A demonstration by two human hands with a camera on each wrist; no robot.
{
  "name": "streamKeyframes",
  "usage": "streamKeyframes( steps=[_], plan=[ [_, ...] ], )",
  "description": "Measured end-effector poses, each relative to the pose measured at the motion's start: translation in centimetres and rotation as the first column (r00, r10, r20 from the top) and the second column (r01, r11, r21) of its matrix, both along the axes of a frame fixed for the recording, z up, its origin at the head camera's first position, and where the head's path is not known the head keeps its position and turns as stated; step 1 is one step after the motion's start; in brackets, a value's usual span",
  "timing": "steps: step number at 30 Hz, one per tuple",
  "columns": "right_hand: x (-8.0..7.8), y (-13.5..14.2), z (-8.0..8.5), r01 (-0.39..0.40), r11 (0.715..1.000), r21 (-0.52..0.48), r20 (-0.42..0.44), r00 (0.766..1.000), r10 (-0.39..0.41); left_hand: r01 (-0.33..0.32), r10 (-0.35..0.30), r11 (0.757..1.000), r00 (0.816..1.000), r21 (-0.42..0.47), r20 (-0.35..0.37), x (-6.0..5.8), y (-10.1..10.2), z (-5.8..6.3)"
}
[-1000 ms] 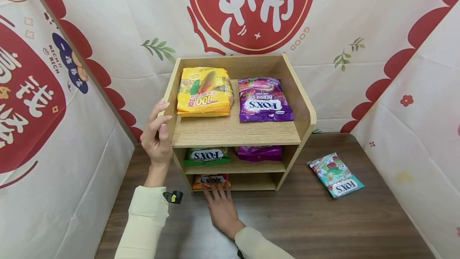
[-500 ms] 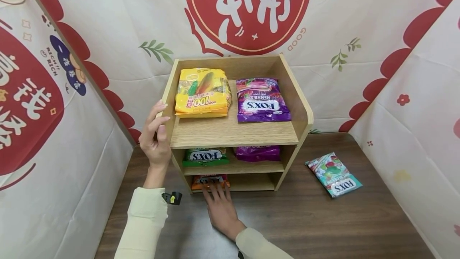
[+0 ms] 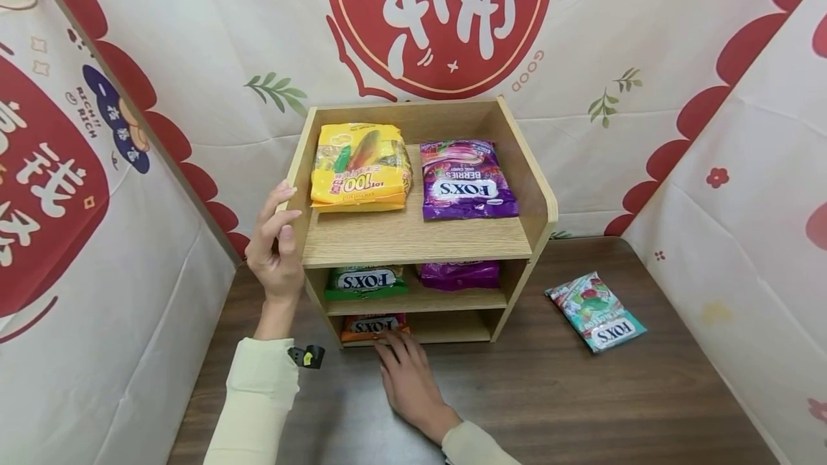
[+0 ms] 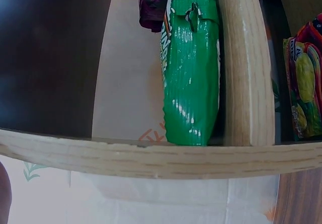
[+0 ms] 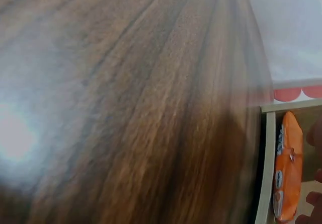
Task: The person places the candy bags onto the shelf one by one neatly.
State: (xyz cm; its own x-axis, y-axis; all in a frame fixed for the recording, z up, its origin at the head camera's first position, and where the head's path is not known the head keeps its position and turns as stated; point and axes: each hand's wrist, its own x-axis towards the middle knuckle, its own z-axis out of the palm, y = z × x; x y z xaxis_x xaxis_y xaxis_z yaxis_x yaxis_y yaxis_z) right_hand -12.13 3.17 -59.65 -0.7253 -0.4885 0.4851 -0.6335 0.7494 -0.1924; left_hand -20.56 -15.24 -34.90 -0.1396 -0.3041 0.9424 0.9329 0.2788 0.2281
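Observation:
A light wooden shelf unit (image 3: 413, 242) with several levels stands on the table. My left hand (image 3: 276, 257) rests at its left side panel, fingertips right at the panel's front edge. On the bottom level at the left lies an orange Fox's candy bag (image 3: 362, 326), seen edge-on in the right wrist view. My right hand (image 3: 413, 382) is palm down in front of it, fingers slightly bent and fingertips at the bottom level's front edge, overlapping the bag's right end. A green Fox's bag (image 3: 365, 282) and a purple bag (image 3: 460, 276) lie on the middle level.
On the top level sit a yellow candy bag (image 3: 358, 167) at the left and a purple Fox's Berries bag (image 3: 468, 179) at the right. A teal Fox's bag (image 3: 594, 312) lies on the brown table (image 3: 549, 393) right of the shelf. Printed cloth (image 3: 220, 41) surrounds the table.
My right hand has drawn back a little from the orange bag, toward the front right, uncovering more of it. The left hand has stayed at the side panel. The view has shifted slightly.

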Motion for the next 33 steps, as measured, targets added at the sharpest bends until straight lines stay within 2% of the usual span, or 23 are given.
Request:
streamKeyframes(
  steps=[4, 10, 13, 19, 22, 27, 29, 33],
  plan=[
    [0.5, 1.3, -0.1, -0.005, 0.995, -0.103, -0.001, 1.0, 0.004, -0.003, 0.003, 1.0, 1.0, -0.003, 0.004, 0.0, 0.1, -0.1],
    [1.3, 4.0, -0.5, -0.003, 0.964, -0.266, -0.039, 0.999, -0.008, 0.01, -0.01, 1.0, 1.0, 0.007, -0.011, -0.2, 0.2, -0.2],
    [1.6, 5.3, -0.2, -0.004, 0.954, -0.301, -0.046, 0.999, -0.011, 0.017, -0.017, 1.0, 1.0, 0.02, -0.026, -0.2, 0.2, -0.2],
    [2.0, 7.8, 0.1, -0.007, 0.93, -0.368, -0.115, 0.993, -0.038, 0.024, -0.023, 0.999, 0.999, 0.023, -0.029, -0.2, 0.2, -0.2],
    [2.0, 9.3, 0.2, -0.01, 0.908, -0.418, -0.178, 0.982, -0.071, 0.028, -0.028, 0.999, 0.999, 0.021, -0.029, -0.2, 0.2, -0.1],
    [1.6, 12.6, 0.2, -0.007, 0.875, -0.484, -0.303, 0.939, -0.16, 0.033, -0.032, 0.999, 0.999, 0.02, -0.032, -0.2, 0.2, -0.2],
    [1.3, 14.1, 0.2, 0.012, 0.87, -0.493, -0.32, 0.928, -0.194, 0.025, -0.025, 0.999, 0.999, 0.022, -0.028, -0.2, 0.2, -0.2],
    [1.0, 17.2, 0.5, 0.094, 0.87, -0.485, -0.283, 0.924, -0.257, 0.014, -0.013, 1.0, 0.999, 0.027, -0.029, -0.2, 0.2, -0.1]
  ],
)
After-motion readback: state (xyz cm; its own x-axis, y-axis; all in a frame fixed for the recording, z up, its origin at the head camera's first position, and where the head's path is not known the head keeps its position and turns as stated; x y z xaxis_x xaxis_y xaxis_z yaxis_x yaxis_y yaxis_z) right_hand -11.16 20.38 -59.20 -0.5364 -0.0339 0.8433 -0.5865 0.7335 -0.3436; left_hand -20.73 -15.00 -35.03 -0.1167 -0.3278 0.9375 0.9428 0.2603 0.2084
